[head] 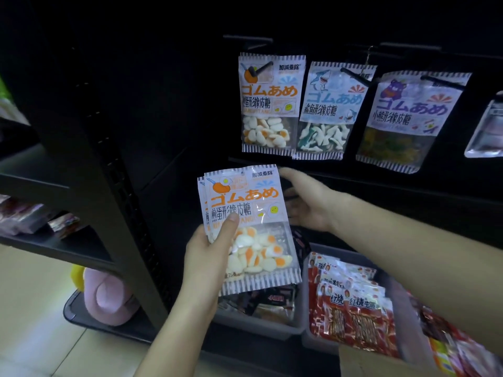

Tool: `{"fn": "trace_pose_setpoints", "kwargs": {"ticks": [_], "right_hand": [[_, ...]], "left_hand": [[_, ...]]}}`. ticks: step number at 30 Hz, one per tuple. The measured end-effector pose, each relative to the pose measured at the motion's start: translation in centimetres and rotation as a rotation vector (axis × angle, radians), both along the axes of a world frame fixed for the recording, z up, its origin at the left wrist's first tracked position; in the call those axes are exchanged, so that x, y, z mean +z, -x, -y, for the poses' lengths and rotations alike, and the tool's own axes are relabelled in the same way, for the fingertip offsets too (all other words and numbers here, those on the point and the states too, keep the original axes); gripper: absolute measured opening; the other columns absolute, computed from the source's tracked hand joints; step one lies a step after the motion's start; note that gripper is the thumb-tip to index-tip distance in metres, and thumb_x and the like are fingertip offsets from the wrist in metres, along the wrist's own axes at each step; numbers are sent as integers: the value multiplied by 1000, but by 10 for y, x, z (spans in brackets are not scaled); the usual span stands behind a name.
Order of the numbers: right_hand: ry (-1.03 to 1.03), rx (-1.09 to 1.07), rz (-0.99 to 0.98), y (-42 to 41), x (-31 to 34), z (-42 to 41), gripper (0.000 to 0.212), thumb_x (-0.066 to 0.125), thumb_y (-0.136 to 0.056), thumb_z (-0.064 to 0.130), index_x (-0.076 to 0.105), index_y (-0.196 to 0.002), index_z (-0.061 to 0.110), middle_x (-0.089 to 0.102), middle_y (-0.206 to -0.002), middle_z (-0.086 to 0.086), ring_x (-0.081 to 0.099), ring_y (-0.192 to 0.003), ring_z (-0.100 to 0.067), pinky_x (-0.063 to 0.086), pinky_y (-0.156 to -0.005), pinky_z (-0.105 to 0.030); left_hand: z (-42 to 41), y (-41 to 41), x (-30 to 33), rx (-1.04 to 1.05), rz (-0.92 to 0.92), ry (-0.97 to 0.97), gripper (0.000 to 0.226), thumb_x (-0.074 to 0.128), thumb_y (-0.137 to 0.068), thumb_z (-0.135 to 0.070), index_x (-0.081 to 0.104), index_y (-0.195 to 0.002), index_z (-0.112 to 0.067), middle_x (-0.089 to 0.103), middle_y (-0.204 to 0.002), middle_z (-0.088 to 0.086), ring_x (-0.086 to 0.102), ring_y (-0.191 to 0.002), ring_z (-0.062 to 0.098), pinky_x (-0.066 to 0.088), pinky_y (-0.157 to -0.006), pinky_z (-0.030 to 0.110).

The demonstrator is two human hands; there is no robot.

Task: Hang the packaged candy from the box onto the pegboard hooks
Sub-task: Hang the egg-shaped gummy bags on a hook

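Dark shop aisle, black pegboard wall ahead, black shelving upright on the left, pale tiled floor below. On the hooks, side by side: a fried-egg gummy pack on the left hook, a shark gummy pack just beside it with edges overlapping, then a bear gummy pack; part of a clear pouch at the right edge. Left hand clenched around a small stack of egg candy packs, thumb pressed across the front of the top pack, stack held upright below the hanging egg pack and above the bins. At least two packs in the stack, exact count unclear. Right hand open and released, fingers spread, palm toward the stack's right edge, just beside it; touching or not, cannot tell. Below the hands, a grey bin with dark wrappers and another bin packed with red snack packets. Corner of a cardboard box at the bottom right. Pink plush in a dark tray on the floor, left.
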State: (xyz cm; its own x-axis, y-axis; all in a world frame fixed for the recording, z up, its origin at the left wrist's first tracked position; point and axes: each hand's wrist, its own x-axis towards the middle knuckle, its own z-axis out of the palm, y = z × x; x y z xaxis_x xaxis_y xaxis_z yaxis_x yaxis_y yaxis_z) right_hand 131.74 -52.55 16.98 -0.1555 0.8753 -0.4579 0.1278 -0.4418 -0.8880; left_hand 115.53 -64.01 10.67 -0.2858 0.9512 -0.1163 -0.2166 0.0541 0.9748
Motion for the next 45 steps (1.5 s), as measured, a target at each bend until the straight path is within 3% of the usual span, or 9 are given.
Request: {"fn": "trace_pose_setpoints", "kwargs": {"ticks": [5, 12, 18, 23, 29, 32, 37, 40, 45], "right_hand": [[-16, 68, -42, -19, -8, 54, 70, 56, -95, 67, 66, -124, 4, 74, -121, -17, 71, -115, -34, 52, -109, -47], [-325, 91, 211, -14, -21, 83, 43, 88, -80, 31, 66, -105, 4, 75, -86, -14, 74, -89, -40, 59, -85, -53], [-333, 84, 135, -16, -18, 88, 14, 78, -89, 14, 75, -103, 14, 77, -100, -21, 75, -98, -40, 59, -94, -55], [-287, 121, 62, -16, -6, 91, 23, 75, -91, 8, 71, -113, 9, 78, -110, -10, 77, -100, -29, 63, -89, -39], [-397, 19, 48, -2, 7, 90, 25, 77, -88, 2, 66, -110, 7, 78, -104, -17, 75, -95, -43, 61, -84, -60], [-466, -3, -3, 0, 24, 88, 23, 73, -91, 1, 62, -111, 4, 77, -98, -18, 70, -79, -48, 55, -68, -53], [-528, -40, -150, 4, 56, 82, 27, 70, -92, -2, 64, -113, 13, 78, -106, -14, 76, -86, -35, 59, -61, -39], [-521, -63, -207, 10, 64, 79, 29, 70, -93, 0, 63, -120, 11, 77, -111, -16, 75, -93, -41, 55, -71, -50], [-487, -54, -267, 18, 68, 81, 33, 68, -94, 1, 62, -125, 11, 77, -114, -15, 73, -93, -38, 56, -69, -47]], "left_hand": [[5, 0, 1, 25, 11, -13, 31, 70, -95, -45, 71, -120, -27, 80, -109, -5, 78, -100, 16, 60, -96, 48], [11, -2, 2, -5, 30, -27, 34, 72, -93, -47, 71, -120, -26, 80, -109, -1, 78, -101, 22, 58, -97, 52], [16, 2, 3, 22, 93, -35, 34, 72, -94, -42, 70, -122, -22, 80, -111, 2, 77, -104, 25, 57, -99, 52], [17, 3, 1, 64, -5, -72, 29, 75, -92, -42, 72, -117, -27, 80, -109, -5, 77, -103, 19, 59, -96, 52], [17, 1, 1, 78, -51, -83, 27, 71, -92, -47, 73, -111, -27, 81, -102, -6, 78, -95, 15, 62, -90, 50], [15, 5, 0, 120, -72, -93, 42, 68, -85, -59, 74, -112, -28, 81, -105, -7, 77, -101, 15, 60, -94, 51], [9, 15, -10, 164, -86, -81, 41, 66, -89, -64, 73, -117, -35, 79, -112, -9, 75, -107, 17, 58, -97, 55], [8, 15, -9, 159, -96, -71, 23, 64, -99, -48, 73, -114, -34, 79, -109, -9, 76, -104, 17, 59, -96, 55], [7, 15, -11, 161, -89, -21, 14, 64, -101, -36, 73, -104, -25, 81, -96, -2, 79, -91, 20, 61, -90, 56]]}}
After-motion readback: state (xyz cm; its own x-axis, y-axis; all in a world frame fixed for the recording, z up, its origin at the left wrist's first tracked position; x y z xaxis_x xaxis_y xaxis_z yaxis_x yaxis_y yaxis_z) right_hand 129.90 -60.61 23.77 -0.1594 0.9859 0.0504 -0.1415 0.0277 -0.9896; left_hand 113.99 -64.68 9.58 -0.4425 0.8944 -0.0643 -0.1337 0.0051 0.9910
